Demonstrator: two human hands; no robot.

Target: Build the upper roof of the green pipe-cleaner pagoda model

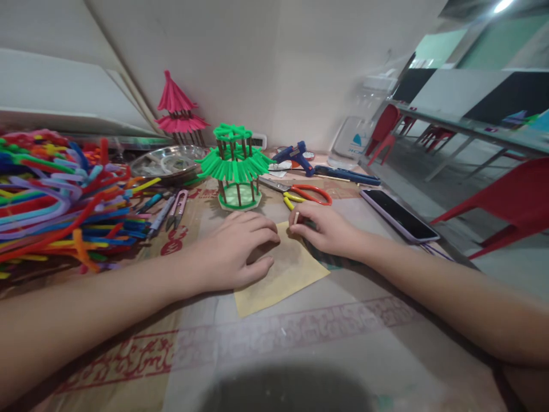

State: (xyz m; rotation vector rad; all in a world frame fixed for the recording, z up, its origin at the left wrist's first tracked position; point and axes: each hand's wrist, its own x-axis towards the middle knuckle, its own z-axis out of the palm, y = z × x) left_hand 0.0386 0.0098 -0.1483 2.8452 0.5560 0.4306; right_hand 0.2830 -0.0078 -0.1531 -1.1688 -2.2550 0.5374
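My left hand (238,249) lies palm down across the left part of a yellow sheet of paper (283,283), its fingers stretched out and the thumb apart. At the sheet's far right edge, my right hand (323,228) is closed in a pinch. A short pale stick (296,217) pokes up from between its thumb and fingers; its lower end is hidden. Just beyond my left hand stands a green tiered pavilion model (235,163) with brown posts. Scissors with orange handles (315,193) and a yellow-handled tool (292,200) lie beyond my right hand, the latter partly covered by it.
Many coloured pipe cleaners (64,200) are heaped at left, near pink-handled snips (177,209). Behind are a pink model (175,109), a metal tray (167,159), a blue glue gun (295,155) and a clear bottle (351,140). A phone (398,214) lies at right.
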